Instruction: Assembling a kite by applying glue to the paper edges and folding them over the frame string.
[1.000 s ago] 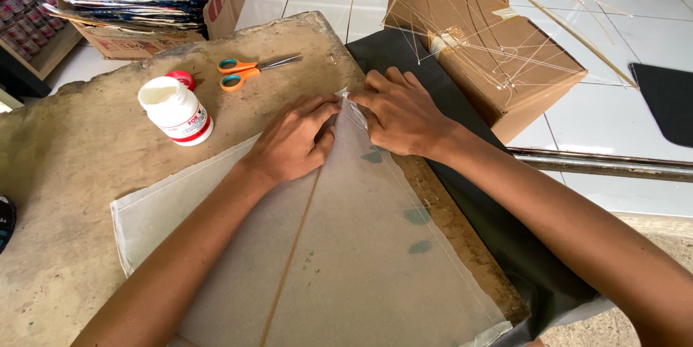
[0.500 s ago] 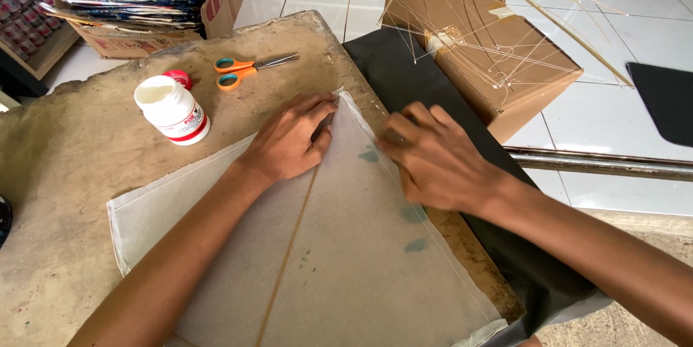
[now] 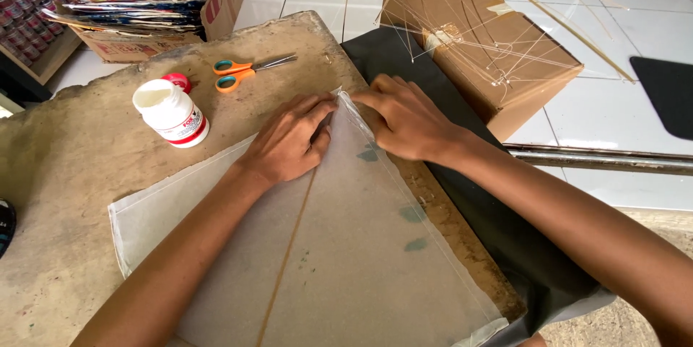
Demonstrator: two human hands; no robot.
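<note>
The thin paper [image 3: 346, 260] is pressed flat on the tabletop [image 3: 65, 188], its top corner pinned near the glue bottle [image 3: 172, 113] by unclenched fingers of left hand [image 3: 289, 141] and right hand [image 3: 408, 120]. The paper could be torn if pulled hard.

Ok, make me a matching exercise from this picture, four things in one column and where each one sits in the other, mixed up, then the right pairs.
Things:
1 scissors
2 glue bottle
3 cardboard box
4 left hand

Places:
A on the tiled floor, under thin sticks
B on the translucent paper, near its top corner
C on the board's far edge, orange handles
D upright on the board, open, left of the paper

Pairs: 1-C, 2-D, 3-A, 4-B
</note>
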